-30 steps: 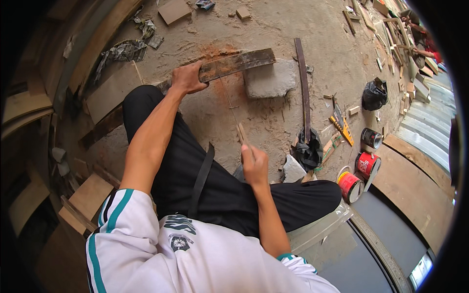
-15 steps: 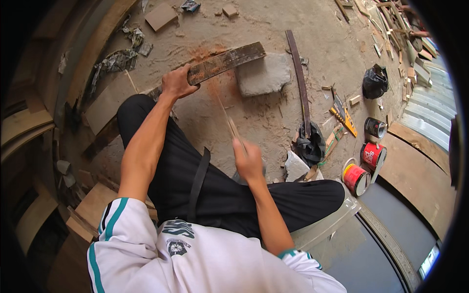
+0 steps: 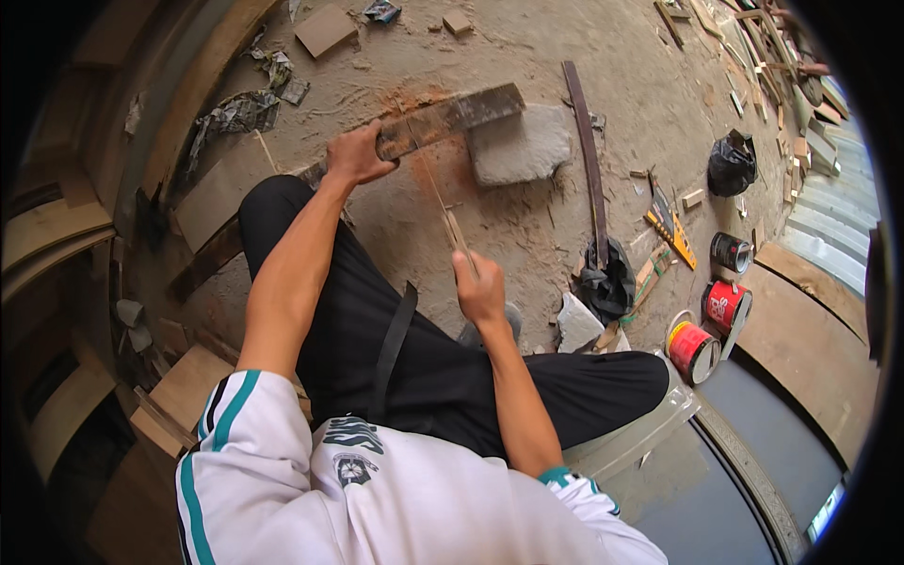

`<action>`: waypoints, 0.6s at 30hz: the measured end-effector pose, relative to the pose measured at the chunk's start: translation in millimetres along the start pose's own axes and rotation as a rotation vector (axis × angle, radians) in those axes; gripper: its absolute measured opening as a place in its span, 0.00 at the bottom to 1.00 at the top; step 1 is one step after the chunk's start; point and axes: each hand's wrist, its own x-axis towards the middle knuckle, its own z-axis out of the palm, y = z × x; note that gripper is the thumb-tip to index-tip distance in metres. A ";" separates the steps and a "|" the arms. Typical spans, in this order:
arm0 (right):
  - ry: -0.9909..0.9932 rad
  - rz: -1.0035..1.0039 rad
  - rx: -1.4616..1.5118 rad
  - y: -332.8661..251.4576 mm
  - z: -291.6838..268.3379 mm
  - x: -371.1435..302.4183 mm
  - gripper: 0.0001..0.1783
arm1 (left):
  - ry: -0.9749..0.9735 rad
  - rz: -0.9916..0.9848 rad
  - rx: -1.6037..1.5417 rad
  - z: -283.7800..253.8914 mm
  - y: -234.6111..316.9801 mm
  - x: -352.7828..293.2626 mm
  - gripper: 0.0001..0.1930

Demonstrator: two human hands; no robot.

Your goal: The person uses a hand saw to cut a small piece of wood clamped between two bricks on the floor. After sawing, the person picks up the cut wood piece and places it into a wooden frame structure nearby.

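Observation:
A dark wooden plank [image 3: 452, 115] lies across a pale grey stone block [image 3: 520, 146], and its near part runs back beside my left leg. My left hand [image 3: 356, 155] is closed around the plank, left of the stone. In my right fist [image 3: 482, 285] is the wooden handle of a saw [image 3: 435, 184]. The saw's thin blade appears nearly edge-on and crosses the plank just right of my left hand. Reddish sawdust [image 3: 441, 169] is spread on the ground on both sides of the plank there.
A long dark strip [image 3: 586, 155] lies on the right, ending at a black plastic bag [image 3: 607, 282]. Beyond are a flat orange and black tool [image 3: 673, 231], another black bag [image 3: 733, 162] and several cans [image 3: 694, 350]. Wood offcuts [image 3: 326, 30] and crumpled scraps [image 3: 247, 111] lie at the far left.
My right hand has pushed the saw forward, so its blade now reaches across the plank. My left hand keeps its grip on the plank. The whole view has shifted slightly.

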 end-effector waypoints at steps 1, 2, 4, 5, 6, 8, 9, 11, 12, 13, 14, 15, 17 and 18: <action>-0.019 0.044 -0.008 -4.6 -7.7 -13.3 0.20 | -0.032 -0.004 0.029 -2.3 1.7 -1.0 0.37; -0.041 0.093 -0.018 -7.2 -15.2 -28.2 0.19 | -0.043 -0.006 0.028 -0.7 0.9 -6.0 0.37; -0.067 0.135 -0.025 -8.0 -25.4 -45.8 0.19 | -0.049 0.005 0.025 0.4 -1.9 -7.2 0.37; -0.074 0.151 -0.027 -9.0 -28.1 -47.4 0.19 | 0.003 0.012 0.008 2.2 -2.8 -3.8 0.37; -0.046 0.090 -0.021 -3.6 -22.1 -41.1 0.19 | 0.051 0.017 -0.007 6.1 -4.1 -3.6 0.37; 0.008 -0.031 -0.014 12.9 -3.2 -14.5 0.18 | 0.081 0.008 -0.020 6.2 -4.1 1.2 0.37; 0.004 -0.001 -0.031 7.4 0.1 -10.5 0.18 | 0.054 -0.006 -0.020 -0.3 -1.1 1.1 0.36; -0.002 0.049 -0.053 -10.8 3.4 -3.8 0.18 | -0.010 -0.026 -0.004 -10.9 1.3 1.6 0.37; -0.009 0.065 -0.055 -14.6 -2.0 -12.9 0.19 | -0.050 -0.041 0.003 -13.8 3.0 -1.0 0.37; -0.015 0.081 -0.058 -16.7 -10.3 -29.9 0.19 | -0.090 -0.055 0.009 -14.5 3.6 -3.0 0.38; -0.012 0.096 -0.059 -18.0 -15.6 -39.7 0.20 | -0.079 -0.050 0.002 -13.8 3.8 -3.0 0.38; -0.017 0.085 -0.062 -17.8 -16.9 -39.8 0.20 | -0.069 -0.045 -0.006 -10.7 2.0 -3.3 0.38; -0.018 0.060 -0.067 -14.6 -17.5 -36.5 0.20 | 0.012 -0.021 -0.018 -2.6 -4.0 -0.4 0.37; 0.001 0.026 -0.058 -13.4 -14.2 -27.0 0.20 | 0.075 -0.003 -0.026 2.6 -6.7 0.0 0.37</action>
